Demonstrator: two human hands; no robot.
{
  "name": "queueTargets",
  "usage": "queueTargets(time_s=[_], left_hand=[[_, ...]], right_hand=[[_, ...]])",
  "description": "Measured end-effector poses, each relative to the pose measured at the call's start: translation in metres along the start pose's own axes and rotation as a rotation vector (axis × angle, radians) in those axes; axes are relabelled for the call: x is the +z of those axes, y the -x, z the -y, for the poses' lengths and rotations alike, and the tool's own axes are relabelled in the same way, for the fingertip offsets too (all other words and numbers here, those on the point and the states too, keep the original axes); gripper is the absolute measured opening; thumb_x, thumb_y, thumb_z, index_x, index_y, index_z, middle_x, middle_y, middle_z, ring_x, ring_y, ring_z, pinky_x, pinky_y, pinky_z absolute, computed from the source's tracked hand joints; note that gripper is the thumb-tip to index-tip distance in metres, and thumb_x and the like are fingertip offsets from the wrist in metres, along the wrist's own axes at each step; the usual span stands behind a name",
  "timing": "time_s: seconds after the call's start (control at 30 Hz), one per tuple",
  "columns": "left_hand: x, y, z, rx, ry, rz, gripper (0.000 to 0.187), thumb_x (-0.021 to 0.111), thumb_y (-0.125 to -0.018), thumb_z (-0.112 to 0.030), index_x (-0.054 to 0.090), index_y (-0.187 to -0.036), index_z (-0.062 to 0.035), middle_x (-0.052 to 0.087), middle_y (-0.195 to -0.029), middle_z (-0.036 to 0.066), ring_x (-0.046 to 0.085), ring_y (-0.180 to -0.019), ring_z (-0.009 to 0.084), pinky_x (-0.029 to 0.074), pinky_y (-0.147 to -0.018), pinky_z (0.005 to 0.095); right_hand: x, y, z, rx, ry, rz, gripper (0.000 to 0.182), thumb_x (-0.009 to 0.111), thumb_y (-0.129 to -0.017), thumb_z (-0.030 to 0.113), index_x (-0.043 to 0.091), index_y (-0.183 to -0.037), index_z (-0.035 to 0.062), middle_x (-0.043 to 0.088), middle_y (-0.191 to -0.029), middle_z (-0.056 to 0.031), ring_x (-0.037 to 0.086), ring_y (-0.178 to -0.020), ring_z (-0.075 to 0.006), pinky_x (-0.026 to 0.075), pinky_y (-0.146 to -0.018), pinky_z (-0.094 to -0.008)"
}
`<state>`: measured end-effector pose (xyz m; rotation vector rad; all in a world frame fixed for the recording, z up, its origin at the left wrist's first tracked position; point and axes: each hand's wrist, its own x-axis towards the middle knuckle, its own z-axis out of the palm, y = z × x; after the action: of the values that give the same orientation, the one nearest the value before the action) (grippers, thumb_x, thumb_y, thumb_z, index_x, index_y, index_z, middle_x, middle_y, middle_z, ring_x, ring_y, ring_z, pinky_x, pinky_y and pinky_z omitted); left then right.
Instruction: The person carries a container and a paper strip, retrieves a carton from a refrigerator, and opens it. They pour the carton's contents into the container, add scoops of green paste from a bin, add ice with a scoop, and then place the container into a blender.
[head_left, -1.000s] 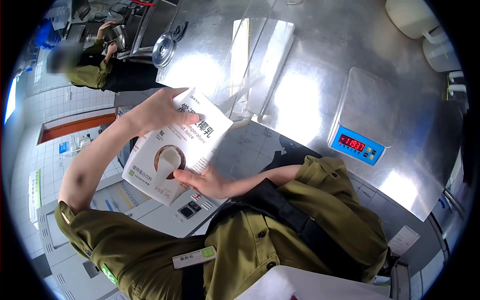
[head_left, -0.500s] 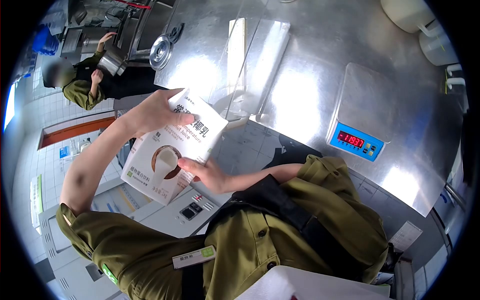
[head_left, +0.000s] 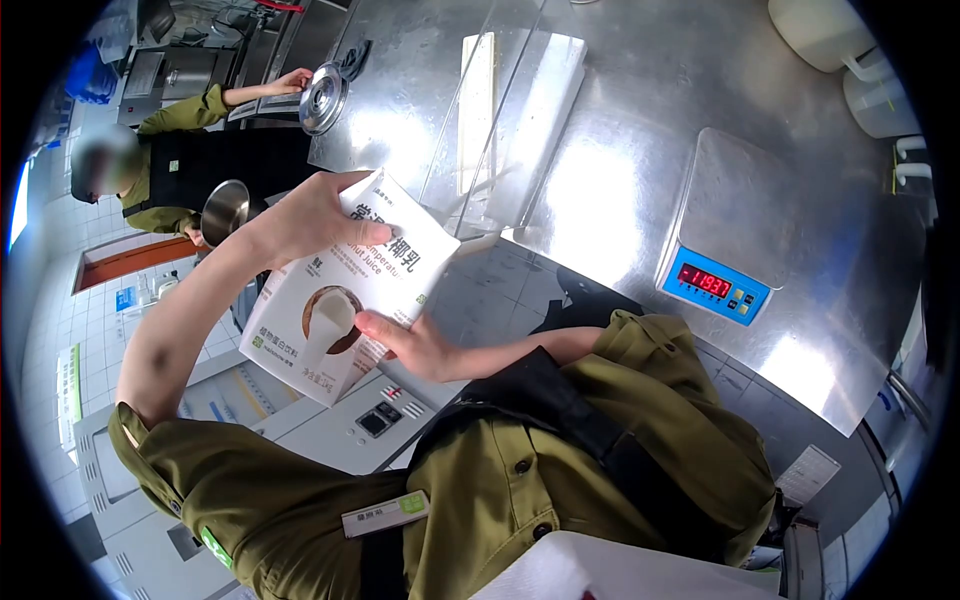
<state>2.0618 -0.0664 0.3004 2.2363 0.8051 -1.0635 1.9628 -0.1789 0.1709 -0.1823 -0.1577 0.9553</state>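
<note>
- We are gripping a white carton [head_left: 350, 270] with our left hand [head_left: 318, 222], its thumb lying on the printed front near the top.
- Our right hand [head_left: 412, 347] is clasping the carton's lower side, its thumb lying beside the coconut picture [head_left: 326, 318].
- The carton is resting tilted between our hands.
- Well to the right of our right hand, a scale [head_left: 733, 215] is sitting on the steel table [head_left: 625, 120], showing red digits [head_left: 704, 281].
- Beyond our left hand, a co-worker [head_left: 225, 150] is holding a steel pot [head_left: 228, 208] and stretching toward a round lid [head_left: 325, 100]; we cannot tell whether they are touching it.
</note>
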Motion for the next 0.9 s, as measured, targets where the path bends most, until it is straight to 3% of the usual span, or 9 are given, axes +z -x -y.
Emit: queueTargets(time_s=[0.03, 0.13, 0.23, 0.37, 0.9], left_hand=[[0.0, 0.0, 0.0, -0.003, -0.006, -0.004, 0.076, 0.074, -0.06, -0.032, 0.041, -0.121, -0.002, 0.061, -0.09, 0.007, 0.058, -0.08, 0.0112, 0.049, -0.073, 0.0269], [0.0, 0.003, -0.007, -0.023, -0.037, -0.01, 0.077, 0.075, -0.06, -0.032, 0.041, -0.121, -0.0023, 0.061, -0.091, 0.008, 0.058, -0.081, 0.0124, 0.049, -0.075, 0.0278], [-0.001, 0.002, -0.004, 0.01, -0.053, -0.015, 0.078, 0.075, -0.059, -0.031, 0.039, -0.122, -0.0019, 0.061, -0.091, 0.009, 0.058, -0.081, 0.013, 0.048, -0.075, 0.0274], [0.0, 0.002, -0.005, 0.052, -0.07, 0.003, 0.077, 0.075, -0.06, -0.026, 0.038, -0.123, -0.001, 0.061, -0.09, 0.009, 0.058, -0.08, 0.0132, 0.047, -0.074, 0.0261], [0.0, 0.002, -0.008, 0.022, -0.08, -0.006, 0.073, 0.072, -0.065, -0.027, 0.037, -0.123, -0.0007, 0.062, -0.083, 0.007, 0.058, -0.071, 0.0098, 0.049, -0.065, 0.0242]], right_hand=[[0.001, 0.0, 0.0, -0.002, -0.006, -0.014, 0.031, 0.052, -0.084, 0.02, 0.045, -0.107, 0.0012, 0.05, -0.087, -0.0013, 0.046, -0.077, -0.0051, 0.041, -0.066, -0.0199], [-0.013, 0.006, 0.006, 0.262, 0.102, 0.032, 0.029, 0.053, -0.083, 0.03, 0.05, -0.096, 0.0046, 0.048, -0.077, 0.0017, 0.044, -0.066, -0.0036, 0.038, -0.056, -0.0172], [-0.026, 0.008, 0.002, 0.299, 0.037, 0.011, 0.03, 0.052, -0.082, 0.039, 0.051, -0.083, 0.0092, 0.043, -0.066, 0.0045, 0.039, -0.056, -0.0021, 0.033, -0.047, -0.0159], [-0.032, 0.001, 0.006, 0.27, 0.031, -0.043, 0.033, 0.05, -0.082, 0.042, 0.049, -0.074, 0.0095, 0.04, -0.06, 0.0064, 0.035, -0.05, -0.0014, 0.028, -0.042, -0.0173], [-0.027, -0.001, 0.016, 0.206, -0.011, -0.011, 0.031, 0.047, -0.086, 0.035, 0.046, -0.077, 0.0054, 0.038, -0.058, 0.004, 0.031, -0.044, -0.0028, 0.025, -0.037, -0.0187]])
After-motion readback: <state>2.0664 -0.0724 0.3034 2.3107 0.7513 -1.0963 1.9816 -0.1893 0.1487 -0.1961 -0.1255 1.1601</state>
